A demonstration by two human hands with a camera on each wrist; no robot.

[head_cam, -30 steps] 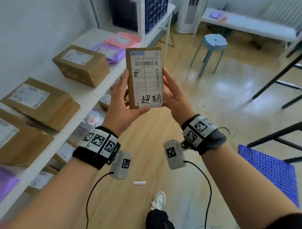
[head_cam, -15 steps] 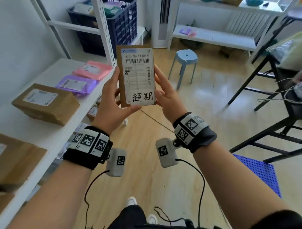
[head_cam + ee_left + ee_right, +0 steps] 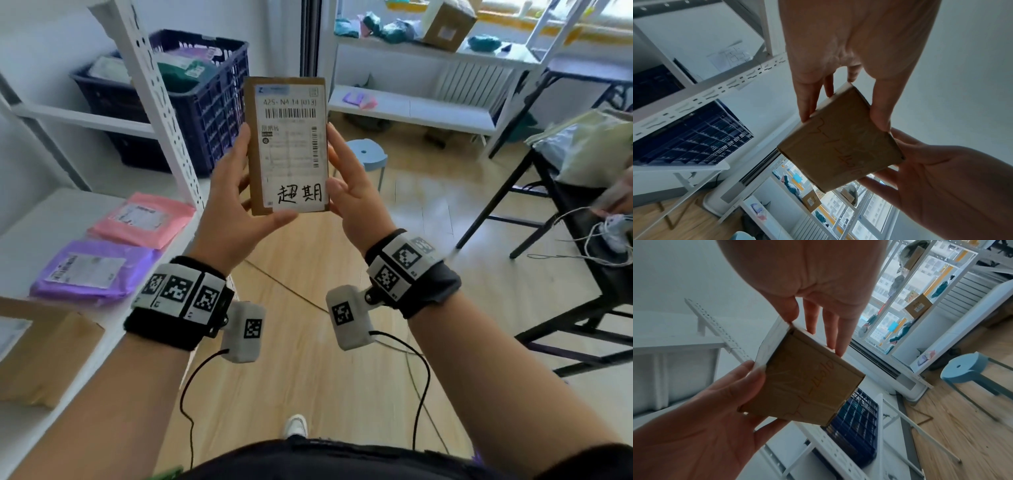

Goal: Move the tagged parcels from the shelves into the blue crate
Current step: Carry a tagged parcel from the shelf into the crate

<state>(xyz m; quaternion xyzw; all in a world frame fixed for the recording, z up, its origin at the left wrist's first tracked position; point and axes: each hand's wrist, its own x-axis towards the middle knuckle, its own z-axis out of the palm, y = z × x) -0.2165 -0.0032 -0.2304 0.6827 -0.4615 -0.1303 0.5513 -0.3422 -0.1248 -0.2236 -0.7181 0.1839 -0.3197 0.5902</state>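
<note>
A brown cardboard parcel [image 3: 287, 147] stands upright in the air in front of me. Its white label has a barcode and a handwritten tag at the bottom. My left hand [image 3: 239, 192] grips its left edge, thumb under the bottom corner. My right hand [image 3: 342, 171] pinches the right edge. The left wrist view shows the parcel's [image 3: 840, 144] brown underside with orange writing, and so does the right wrist view [image 3: 807, 389]. A dark blue crate [image 3: 212, 102] with bagged parcels in it sits on the white shelf behind and left of the parcel.
On the shelf [image 3: 41, 219] at my left lie a pink bag [image 3: 144, 219], a purple bag [image 3: 89, 270] and a brown box [image 3: 41, 349]. A white upright [image 3: 157, 102] rises beside the crate. A blue stool [image 3: 366, 157] stands ahead, a black table [image 3: 548, 192] at the right.
The view has lifted and moved along the shelf, so the dark blue crate now looms close behind the parcel. Both hands still hold the parcel the same way.
</note>
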